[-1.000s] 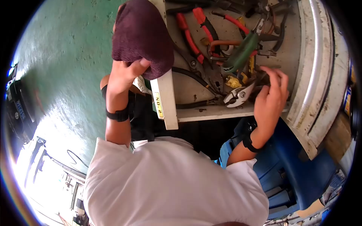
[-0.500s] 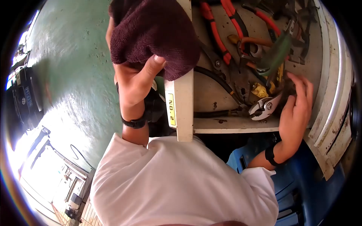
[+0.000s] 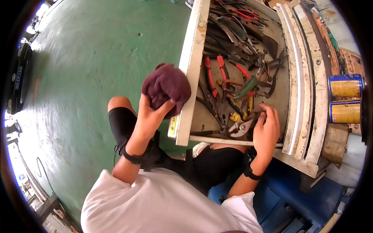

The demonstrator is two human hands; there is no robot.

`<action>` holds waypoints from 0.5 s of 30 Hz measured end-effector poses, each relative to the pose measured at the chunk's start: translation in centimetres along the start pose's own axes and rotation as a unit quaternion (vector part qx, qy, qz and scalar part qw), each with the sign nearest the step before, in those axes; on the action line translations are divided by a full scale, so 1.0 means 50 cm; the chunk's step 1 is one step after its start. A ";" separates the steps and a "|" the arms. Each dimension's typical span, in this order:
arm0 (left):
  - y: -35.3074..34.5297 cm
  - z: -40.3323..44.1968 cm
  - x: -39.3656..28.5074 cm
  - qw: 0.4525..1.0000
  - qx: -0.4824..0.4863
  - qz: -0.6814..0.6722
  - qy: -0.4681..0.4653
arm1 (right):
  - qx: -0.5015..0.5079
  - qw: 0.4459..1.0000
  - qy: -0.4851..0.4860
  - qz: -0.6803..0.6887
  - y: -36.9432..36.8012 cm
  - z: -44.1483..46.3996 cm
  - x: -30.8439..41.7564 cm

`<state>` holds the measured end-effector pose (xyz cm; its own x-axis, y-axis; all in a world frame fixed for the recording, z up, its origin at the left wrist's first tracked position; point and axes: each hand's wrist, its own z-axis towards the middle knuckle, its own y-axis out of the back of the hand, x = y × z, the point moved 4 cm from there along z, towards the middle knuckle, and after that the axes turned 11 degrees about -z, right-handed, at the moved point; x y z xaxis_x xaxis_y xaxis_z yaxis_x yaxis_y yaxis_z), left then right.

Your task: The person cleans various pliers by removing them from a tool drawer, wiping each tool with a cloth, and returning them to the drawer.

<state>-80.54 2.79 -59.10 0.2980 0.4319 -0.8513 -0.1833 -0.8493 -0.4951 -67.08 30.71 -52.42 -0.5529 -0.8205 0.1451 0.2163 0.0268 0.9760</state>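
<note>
Cloth (image 3: 168, 87), maroon, gripped in our left hand (image 3: 149, 118) by the drawer (image 3: 185, 124), our right hand (image 3: 267, 128) beside silver-headed pliers (image 3: 241, 128), fingers curved, whether gripping we cannot tell.

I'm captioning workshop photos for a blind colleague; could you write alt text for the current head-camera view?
A person's left hand holds a bunched maroon cloth by an open drawer of jumbled hand tools, while the right hand reaches over the drawer's near edge, next to silver-headed pliers. Green floor lies to the left.
</note>
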 end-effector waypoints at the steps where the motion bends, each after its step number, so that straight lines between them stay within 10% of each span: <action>1: -0.008 0.005 -0.002 1.000 -0.002 0.016 -0.024 | 0.005 1.000 -0.003 -0.003 0.000 -0.005 -0.002; 15: -0.037 0.278 0.006 0.942 0.049 0.210 -0.255 | -0.004 0.999 -0.032 -0.022 -0.009 -0.009 -0.020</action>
<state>-93.14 8.68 -60.85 -0.3054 0.1750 -0.9360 -0.2784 -0.9564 -0.0880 -66.27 31.27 -53.08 -0.6131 -0.7820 0.1118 0.1968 -0.0142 0.9803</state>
